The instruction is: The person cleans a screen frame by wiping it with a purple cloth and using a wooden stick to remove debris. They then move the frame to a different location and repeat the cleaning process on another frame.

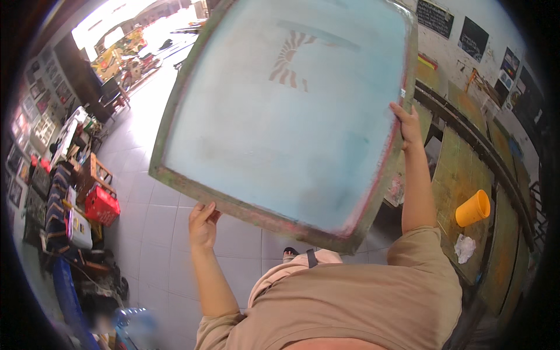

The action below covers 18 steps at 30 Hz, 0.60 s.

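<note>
Here your left hand (203,226) pinches the lower edge and your right hand (410,126) clasps the right side of a large rectangular frame (262,218), stained green and pink, its cloudy pale-blue mesh (262,134) bearing a brownish partial sunburst (285,56), raised before you above grey floor tiles (157,245).

Framed screen (274,134) pale blue, brown sunburst stripes (282,77); cup (473,209) yellow-orange.
</note>
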Motion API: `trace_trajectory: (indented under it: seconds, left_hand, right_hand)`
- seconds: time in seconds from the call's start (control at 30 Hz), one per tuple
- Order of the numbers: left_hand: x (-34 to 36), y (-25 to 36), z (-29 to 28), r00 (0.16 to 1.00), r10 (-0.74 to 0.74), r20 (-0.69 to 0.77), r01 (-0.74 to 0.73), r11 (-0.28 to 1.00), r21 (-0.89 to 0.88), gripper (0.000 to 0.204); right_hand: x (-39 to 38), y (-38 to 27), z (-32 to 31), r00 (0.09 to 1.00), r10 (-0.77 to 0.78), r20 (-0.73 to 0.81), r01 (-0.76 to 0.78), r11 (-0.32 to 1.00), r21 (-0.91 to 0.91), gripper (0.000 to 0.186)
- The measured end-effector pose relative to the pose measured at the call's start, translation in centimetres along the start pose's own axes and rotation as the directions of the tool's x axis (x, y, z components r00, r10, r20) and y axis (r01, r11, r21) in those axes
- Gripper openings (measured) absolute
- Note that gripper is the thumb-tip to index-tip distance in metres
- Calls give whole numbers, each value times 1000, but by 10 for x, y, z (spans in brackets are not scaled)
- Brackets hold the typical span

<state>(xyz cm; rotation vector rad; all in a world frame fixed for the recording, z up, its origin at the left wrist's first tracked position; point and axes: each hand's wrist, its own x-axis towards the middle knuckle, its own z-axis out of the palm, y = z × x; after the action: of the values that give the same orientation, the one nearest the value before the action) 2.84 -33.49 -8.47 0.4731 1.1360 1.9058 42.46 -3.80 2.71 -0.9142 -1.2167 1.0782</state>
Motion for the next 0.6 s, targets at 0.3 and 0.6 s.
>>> trace_trajectory:
  seconds: [0.3, 0.6]
  left_hand:
    - [173, -47, 15, 943, -274, 188, 268, 962, 58, 20]
    - [305, -67, 29, 792, -532, 300, 509, 847, 157, 32]
  right_hand:
    - [65, 64, -8, 971, 159, -177, -178, 980, -95, 63]
    - [117, 148, -52, 939, 171, -299, -256, 928, -273, 65]
